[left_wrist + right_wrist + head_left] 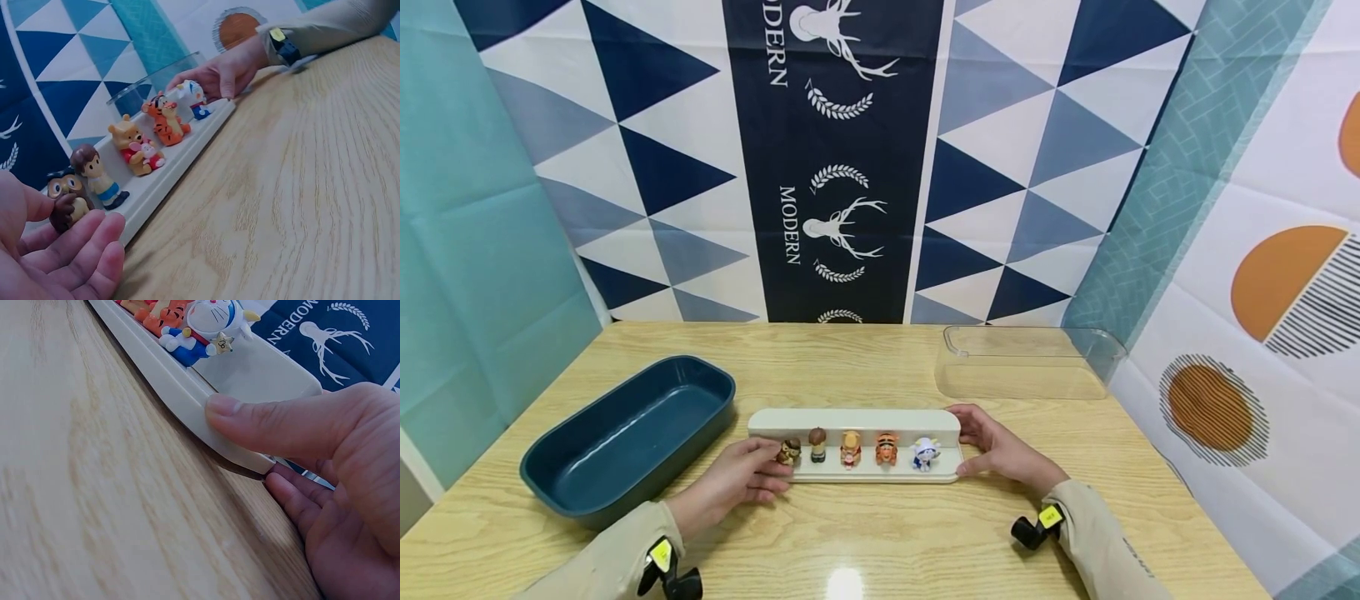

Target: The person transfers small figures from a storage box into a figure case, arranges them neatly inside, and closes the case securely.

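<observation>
A long cream display stand [850, 478] with a raised back lies on the table. On it, from left to right, stand an owl figurine [69, 200], a boy figurine [98, 178], a yellow bear figurine [134, 147] hugging a pink one, an orange tiger figurine [165, 119] and a white-and-blue figurine [209, 325]. My left hand [745, 477] pinches the owl at the stand's left end, thumb against its side, fingers in front. At the right end, my right hand [1000, 450] grips the stand's corner, its thumb [269, 425] on the front edge and fingers behind.
A dark blue deep bin [625, 442] stands at the left, close to my left forearm. At the back right sits a clear plastic cover [1026, 367]. Patterned cloth [835, 167] hangs behind the wooden table [880, 542].
</observation>
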### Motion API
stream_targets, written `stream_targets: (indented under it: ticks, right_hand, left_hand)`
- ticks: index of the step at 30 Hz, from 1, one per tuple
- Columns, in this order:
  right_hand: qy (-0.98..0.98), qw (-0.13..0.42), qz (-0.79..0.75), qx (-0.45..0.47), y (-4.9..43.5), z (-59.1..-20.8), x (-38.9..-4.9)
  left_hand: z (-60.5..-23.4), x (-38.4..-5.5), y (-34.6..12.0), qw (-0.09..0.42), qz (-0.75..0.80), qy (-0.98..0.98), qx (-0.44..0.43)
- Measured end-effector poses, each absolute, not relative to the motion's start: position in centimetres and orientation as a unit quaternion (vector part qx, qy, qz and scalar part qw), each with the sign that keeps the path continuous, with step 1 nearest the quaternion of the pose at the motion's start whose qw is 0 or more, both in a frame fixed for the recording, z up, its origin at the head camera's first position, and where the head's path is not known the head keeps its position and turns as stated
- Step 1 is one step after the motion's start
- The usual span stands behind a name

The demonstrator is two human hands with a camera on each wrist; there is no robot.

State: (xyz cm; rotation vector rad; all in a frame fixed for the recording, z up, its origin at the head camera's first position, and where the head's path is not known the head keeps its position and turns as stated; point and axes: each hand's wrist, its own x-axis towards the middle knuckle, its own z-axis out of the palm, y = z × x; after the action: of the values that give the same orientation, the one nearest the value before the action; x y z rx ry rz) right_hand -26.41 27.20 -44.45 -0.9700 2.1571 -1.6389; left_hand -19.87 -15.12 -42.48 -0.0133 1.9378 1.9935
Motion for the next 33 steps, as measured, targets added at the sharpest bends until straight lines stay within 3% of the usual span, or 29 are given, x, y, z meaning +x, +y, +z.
stream_targets:
  ticks: [17, 33]
  right_hand:
    - [0.75, 0.132, -0.561, -0.324, 27.12, -44.33, -26.47]
    - [0.746, 0.128, -0.564, -0.331, 27.29, -44.7, -26.56]
  left_hand:
    - [-42.61, -19.55, -14.69, 0.149, 0.735, 0.659, -0.052]
    - [-42.96, -19.66, -15.58, 0.163, 0.737, 0.656, -0.017]
